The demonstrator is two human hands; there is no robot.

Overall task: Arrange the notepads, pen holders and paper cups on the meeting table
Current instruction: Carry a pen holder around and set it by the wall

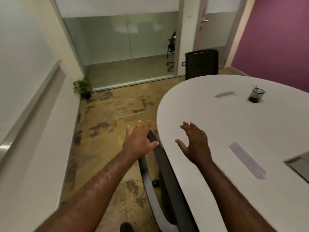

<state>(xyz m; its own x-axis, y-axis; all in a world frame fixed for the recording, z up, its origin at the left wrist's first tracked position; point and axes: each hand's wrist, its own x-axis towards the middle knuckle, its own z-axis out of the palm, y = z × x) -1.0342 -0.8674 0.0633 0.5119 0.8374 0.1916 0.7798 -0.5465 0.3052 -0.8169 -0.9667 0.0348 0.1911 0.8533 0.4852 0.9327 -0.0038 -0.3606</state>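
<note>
A black mesh pen holder [255, 95] stands on the white oval meeting table [234, 124], toward its far right, with a pen or two in it. My left hand [139, 141] is stretched out with fingers spread, over the top of a black chair back at the table's left edge. My right hand [194, 143] hovers over the table's near left part, fingers spread and empty. No notepads or paper cups are in view.
A black office chair [160, 173] is tucked under the table's left edge, just below my hands. Another black chair [201, 63] stands at the far end. A potted plant [83, 87] sits by the glass wall. Strips of tape [246, 159] and a cable hatch [299, 163] mark the tabletop.
</note>
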